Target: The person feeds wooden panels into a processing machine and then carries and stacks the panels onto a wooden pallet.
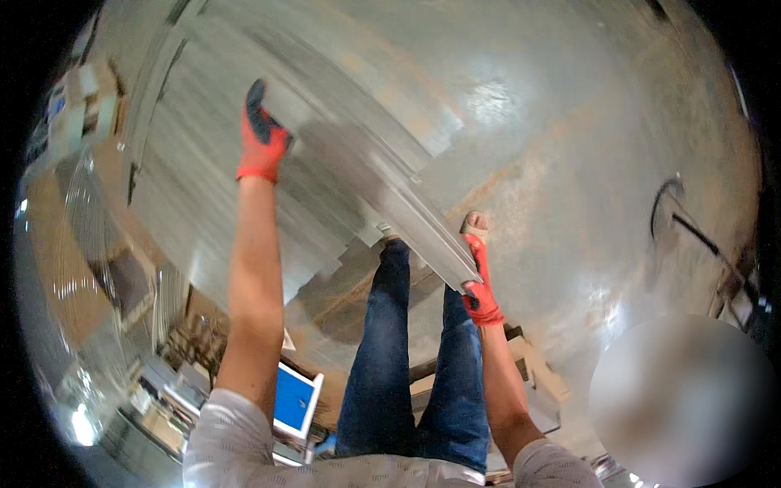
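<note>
My left hand [262, 137], in a red glove with dark palm and fingers, is stretched forward. Its thumb stands apart from the fingers, and nothing shows in its grasp. Beneath it spreads a layer of long grey planks or panels [203, 163], blurred by motion. My right hand [482, 297], gloved alike, is closed around the near end of a long, thin grey strip [411, 215]. From there the strip slants away to the far left, across the edge of the planks. Whether it is one piece or several together, I cannot tell.
On the left lie brown cardboard boxes [65, 260] with shiny plastic film. A blue panel with a white frame [294, 400] stands behind my left arm. Cardboard [537, 370] lies by my right forearm. At far right is a black curved bar or hose [691, 232]. My feet are close to the planks.
</note>
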The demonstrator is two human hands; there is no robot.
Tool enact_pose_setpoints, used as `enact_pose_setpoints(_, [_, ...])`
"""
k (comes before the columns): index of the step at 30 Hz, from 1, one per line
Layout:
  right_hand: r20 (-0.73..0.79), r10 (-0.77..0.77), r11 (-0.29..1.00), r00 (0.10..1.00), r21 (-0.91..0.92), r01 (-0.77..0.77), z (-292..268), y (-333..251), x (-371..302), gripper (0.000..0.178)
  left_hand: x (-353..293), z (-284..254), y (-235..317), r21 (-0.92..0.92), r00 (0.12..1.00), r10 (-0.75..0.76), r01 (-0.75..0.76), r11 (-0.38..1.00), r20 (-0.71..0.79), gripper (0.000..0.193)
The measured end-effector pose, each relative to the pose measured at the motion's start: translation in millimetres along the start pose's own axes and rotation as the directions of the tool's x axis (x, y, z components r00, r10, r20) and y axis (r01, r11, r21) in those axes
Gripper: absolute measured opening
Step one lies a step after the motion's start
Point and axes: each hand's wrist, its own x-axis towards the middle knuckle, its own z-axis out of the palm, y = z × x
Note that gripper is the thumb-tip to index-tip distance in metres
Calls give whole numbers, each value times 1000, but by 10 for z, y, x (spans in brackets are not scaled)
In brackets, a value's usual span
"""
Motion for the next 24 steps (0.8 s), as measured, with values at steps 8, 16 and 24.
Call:
enact_pose_setpoints(8, [-123,-15,999,992,35,19,467,-150,-298,134,280,72,-49,-632,903,-428,315,708,-29,54])
enact_pose_setpoints(16, [-115,19,1000,993,5,-18,643,-210,-437,144,353,-190,-268,-540,935,-340,235,808,-103,66])
enact_pose_setpoints(24, [-127,5,999,992,-36,-10,608,-160,-354,124,245,97,-63,-545,936,-325,203,813,-137,65])
